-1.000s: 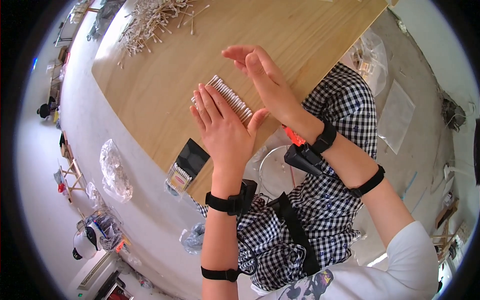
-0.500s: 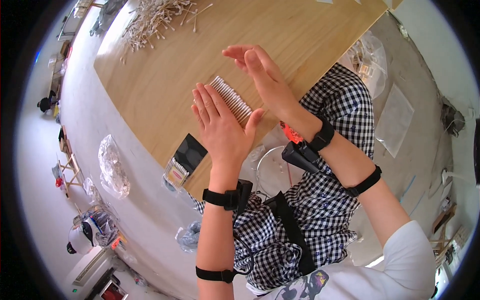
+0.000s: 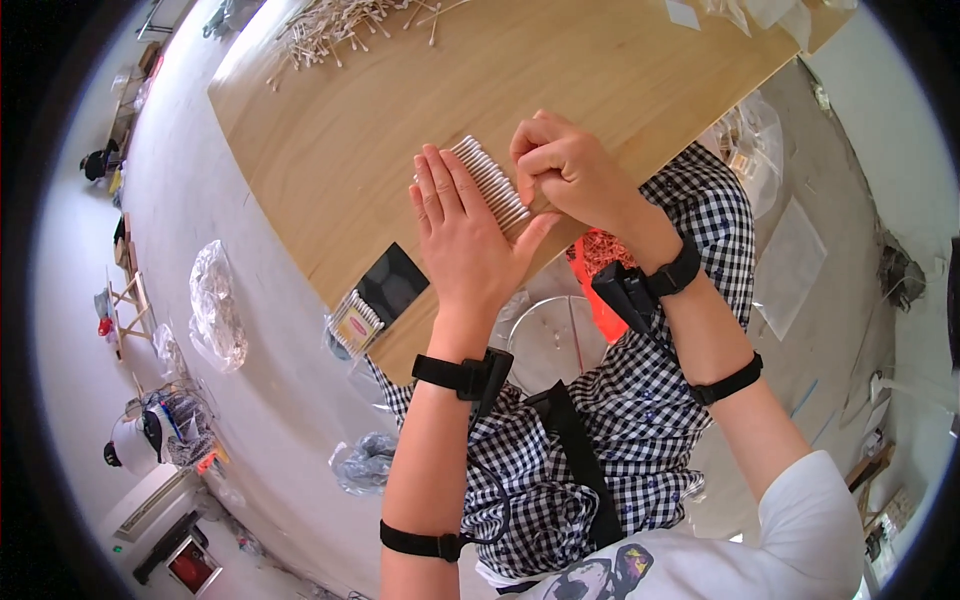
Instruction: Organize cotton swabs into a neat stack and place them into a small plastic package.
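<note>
A neat row of white cotton swabs (image 3: pixel 489 180) lies on the wooden table (image 3: pixel 340 150) near its front edge. My left hand (image 3: pixel 462 238) is flat, fingers straight, pressed against the left side of the row. My right hand (image 3: pixel 567 172) is curled at the right side of the row, fingertips touching the swab ends; whether it pinches any swab is hidden. Both wrists carry black straps.
A loose heap of cotton swabs (image 3: pixel 345 22) lies at the table's far left. A black box with a swab pack (image 3: pixel 377 298) sits at the near edge. Crumpled clear plastic bags (image 3: pixel 215 310) lie on the grey floor; a round stool (image 3: pixel 556 335) stands under the table.
My right hand has gone from flat and extended to curled down at the right side of the swab row. My left hand stays flat against the row.
</note>
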Motion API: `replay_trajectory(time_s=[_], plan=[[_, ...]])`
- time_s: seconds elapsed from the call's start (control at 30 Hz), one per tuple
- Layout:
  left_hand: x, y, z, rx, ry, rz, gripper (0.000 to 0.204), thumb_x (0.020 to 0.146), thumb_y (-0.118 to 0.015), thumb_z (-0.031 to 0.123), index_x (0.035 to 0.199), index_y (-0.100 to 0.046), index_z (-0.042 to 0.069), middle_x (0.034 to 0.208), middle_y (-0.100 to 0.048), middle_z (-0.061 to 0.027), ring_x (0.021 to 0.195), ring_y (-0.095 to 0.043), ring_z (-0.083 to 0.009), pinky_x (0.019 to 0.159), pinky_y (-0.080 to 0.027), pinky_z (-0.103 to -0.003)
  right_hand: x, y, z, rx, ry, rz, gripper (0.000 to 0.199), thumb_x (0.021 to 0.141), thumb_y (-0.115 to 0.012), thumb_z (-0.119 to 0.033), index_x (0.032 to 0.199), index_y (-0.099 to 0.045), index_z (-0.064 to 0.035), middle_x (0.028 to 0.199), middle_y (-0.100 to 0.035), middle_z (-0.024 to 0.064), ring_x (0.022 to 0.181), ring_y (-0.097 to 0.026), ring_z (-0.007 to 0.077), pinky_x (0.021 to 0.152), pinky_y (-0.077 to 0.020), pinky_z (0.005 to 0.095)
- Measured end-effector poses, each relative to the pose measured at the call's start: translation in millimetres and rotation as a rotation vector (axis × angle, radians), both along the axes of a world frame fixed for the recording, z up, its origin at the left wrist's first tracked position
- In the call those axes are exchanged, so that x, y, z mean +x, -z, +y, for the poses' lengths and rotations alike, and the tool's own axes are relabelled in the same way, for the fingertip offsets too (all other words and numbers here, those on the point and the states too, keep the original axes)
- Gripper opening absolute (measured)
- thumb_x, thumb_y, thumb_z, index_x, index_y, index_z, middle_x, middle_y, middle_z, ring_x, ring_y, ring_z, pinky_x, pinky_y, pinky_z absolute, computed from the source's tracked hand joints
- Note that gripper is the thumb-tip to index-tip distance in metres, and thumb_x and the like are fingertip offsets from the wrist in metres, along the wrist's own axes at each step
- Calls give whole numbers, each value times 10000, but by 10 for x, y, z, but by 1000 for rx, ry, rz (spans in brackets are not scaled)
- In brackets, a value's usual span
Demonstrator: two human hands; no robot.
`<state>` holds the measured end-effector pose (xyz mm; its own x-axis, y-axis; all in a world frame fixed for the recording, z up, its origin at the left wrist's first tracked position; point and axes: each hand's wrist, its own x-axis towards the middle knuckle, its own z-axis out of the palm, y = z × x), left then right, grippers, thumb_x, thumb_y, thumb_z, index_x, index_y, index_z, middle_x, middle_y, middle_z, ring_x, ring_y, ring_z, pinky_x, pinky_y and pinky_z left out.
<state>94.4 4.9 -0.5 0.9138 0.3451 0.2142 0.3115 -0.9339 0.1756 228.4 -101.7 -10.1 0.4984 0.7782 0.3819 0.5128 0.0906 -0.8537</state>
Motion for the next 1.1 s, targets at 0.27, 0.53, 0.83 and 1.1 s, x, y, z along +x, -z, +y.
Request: replay_trajectory(time_s=[0.27,0.53,0.83,1.1], plan=[[10,20,15,19,6,-13,1119,797,-599,685,1433,-242,-164,1504,-265,-336,1446,-213,-417,1184,-168,-483,-5,-11,-2,-26,1,-31,96,618,-571,66,604,-605,-23,795,-557,31,839,-519,183,715,-443,287],[27,4,5,-11,-9,-16,1110,810,-602,677,1446,-227,-152,1516,-261,-318,1450,-211,-403,1179,-176,-475,20,-43,-21,4,67,20,148,616,-546,96,623,-627,-28,799,-562,29,823,-514,187,719,-434,282],[9,24,-7,-17,-19,-17,1113,810,-591,689,1445,-230,-151,1514,-263,-320,1450,-215,-400,1181,-171,-473,-34,-14,-2,-7,68,-45,147,635,-555,89,640,-639,-31,799,-562,24,833,-508,193,726,-433,281],[22,3,-1,-13,-17,-19,1084,820,-599,664,1440,-245,-152,1512,-269,-320,1451,-214,-398,1181,-167,-474,-20,-43,2,-28,76,-11,147,641,-547,54,618,-655,-43,789,-596,41,851,-545,217,723,-472,310]])
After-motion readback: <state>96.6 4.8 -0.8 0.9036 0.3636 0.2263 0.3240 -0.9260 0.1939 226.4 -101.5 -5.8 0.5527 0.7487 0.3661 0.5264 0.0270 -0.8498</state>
